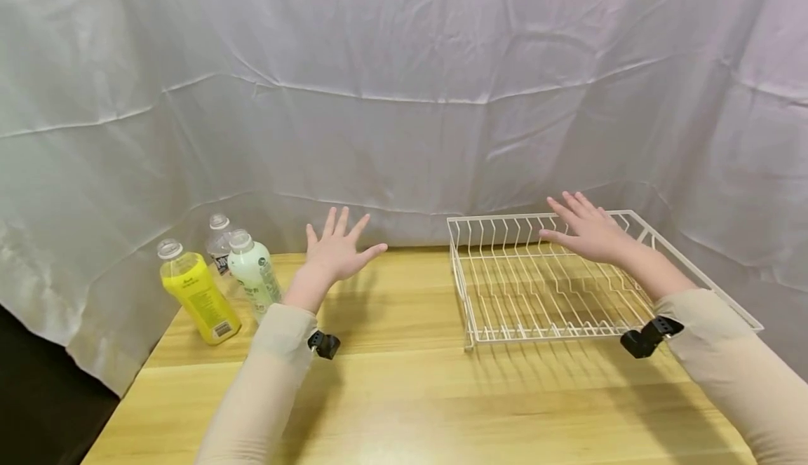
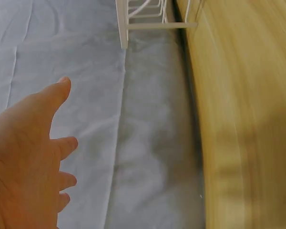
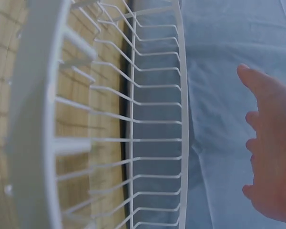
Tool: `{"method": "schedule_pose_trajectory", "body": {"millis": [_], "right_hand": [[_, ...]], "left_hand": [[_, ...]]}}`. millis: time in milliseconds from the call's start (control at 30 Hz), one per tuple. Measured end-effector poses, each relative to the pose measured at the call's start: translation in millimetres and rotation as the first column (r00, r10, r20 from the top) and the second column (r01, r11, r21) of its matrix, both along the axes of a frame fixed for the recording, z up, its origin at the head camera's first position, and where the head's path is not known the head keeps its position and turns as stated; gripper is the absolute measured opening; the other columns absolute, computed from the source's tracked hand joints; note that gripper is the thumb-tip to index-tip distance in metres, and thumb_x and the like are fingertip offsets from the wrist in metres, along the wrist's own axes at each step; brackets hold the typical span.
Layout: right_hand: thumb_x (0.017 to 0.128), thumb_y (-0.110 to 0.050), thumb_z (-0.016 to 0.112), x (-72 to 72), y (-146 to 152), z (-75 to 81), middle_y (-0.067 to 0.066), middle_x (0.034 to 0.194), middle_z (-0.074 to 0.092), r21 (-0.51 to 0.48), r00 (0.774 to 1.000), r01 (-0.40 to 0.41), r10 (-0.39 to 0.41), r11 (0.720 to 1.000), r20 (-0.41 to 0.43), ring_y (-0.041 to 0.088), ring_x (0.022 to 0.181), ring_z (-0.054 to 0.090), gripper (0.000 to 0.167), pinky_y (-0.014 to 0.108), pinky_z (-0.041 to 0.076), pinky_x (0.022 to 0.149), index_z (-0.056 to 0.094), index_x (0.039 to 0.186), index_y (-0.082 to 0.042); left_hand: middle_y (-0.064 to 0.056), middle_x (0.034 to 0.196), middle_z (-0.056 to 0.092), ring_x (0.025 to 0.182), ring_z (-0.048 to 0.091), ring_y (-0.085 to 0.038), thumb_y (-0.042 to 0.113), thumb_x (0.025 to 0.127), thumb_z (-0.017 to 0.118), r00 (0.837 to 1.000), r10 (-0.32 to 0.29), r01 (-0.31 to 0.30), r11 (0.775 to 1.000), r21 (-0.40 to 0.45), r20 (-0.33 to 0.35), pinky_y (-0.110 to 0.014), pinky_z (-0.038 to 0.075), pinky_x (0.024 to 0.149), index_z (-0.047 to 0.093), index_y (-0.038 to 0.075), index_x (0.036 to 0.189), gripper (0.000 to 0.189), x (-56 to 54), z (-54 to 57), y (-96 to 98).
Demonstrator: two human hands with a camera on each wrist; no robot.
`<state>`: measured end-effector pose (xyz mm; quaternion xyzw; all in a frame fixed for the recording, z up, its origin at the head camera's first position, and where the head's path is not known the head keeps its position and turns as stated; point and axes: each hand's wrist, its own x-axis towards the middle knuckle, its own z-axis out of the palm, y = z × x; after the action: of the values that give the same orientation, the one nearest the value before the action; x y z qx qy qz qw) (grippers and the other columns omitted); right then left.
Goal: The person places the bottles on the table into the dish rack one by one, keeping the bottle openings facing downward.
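My left hand [image 1: 337,252] hovers above the table with its fingers spread and nothing in it; in the left wrist view the same hand [image 2: 26,157] shows against the curtain. Nearest to it stands a pale green bottle [image 1: 254,274]. Beside that are a yellow bottle [image 1: 200,297] and a clear bottle [image 1: 219,244] partly hidden behind the green one. My right hand [image 1: 593,232], fingers stretched out, hangs over a white wire dish rack [image 1: 477,339] and holds nothing. The right wrist view shows this hand [image 3: 276,152] apart from the rack's rail [image 3: 183,109].
A light wooden table [image 1: 391,402] spans the front. Grey curtain [image 1: 404,149] hangs behind and at both sides. The rack takes up the table's right part, while the bottles stand near its left edge. Each wrist wears a small black camera [image 1: 325,344].
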<state>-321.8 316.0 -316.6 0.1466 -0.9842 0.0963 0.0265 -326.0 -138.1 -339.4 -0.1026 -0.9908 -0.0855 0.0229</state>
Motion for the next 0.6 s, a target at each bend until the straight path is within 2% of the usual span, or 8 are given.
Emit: {"method": "schedule_pose_trajectory", "body": {"millis": [133, 333, 600], "right_hand": [[0.097, -0.059, 0.042, 6.4, 13.9, 2.4, 0.024, 0.162, -0.002, -0.013, 1.0, 0.012, -0.013, 1.0, -0.009, 0.044, 0.149, -0.009, 0.082, 0.072, 0.001, 0.111, 0.008, 0.157, -0.014], [0.098, -0.057, 0.041, 18.9, 40.6, 7.0, 0.024, 0.162, -0.006, -0.025, 0.999, 0.04, -0.04, 0.999, -0.012, 0.042, 0.149, -0.014, 0.08, 0.072, -0.001, 0.111, 0.006, 0.158, -0.015], [0.1, -0.05, 0.043, 36.1, 83.5, -6.6, 0.024, 0.161, -0.007, -0.077, 0.995, 0.081, -0.085, 0.994, -0.055, 0.04, 0.148, -0.018, 0.078, 0.072, -0.001, 0.11, 0.007, 0.157, -0.013]], "left_hand": [[-0.009, 0.166, -0.005, 0.152, -0.014, -0.03, 0.082, 0.087, 0.026, 0.999, -0.024, 0.024, 1.0, -0.017, -0.023, -0.07, -0.006, 0.113, 0.01, 0.039, 0.155, 0.082, 1.4, 3.1, 14.7], [-0.005, 0.166, -0.005, 0.152, -0.012, -0.028, 0.081, 0.087, 0.028, 0.996, -0.071, 0.069, 0.997, -0.028, -0.045, -0.067, -0.007, 0.115, 0.009, 0.042, 0.155, 0.08, 4.9, 11.5, 46.6], [-0.003, 0.165, -0.004, 0.153, -0.01, -0.026, 0.081, 0.087, 0.025, 0.981, -0.176, 0.168, 0.981, -0.097, -0.082, -0.065, -0.009, 0.115, 0.008, 0.042, 0.155, 0.08, 19.3, 11.0, 91.8]]}}
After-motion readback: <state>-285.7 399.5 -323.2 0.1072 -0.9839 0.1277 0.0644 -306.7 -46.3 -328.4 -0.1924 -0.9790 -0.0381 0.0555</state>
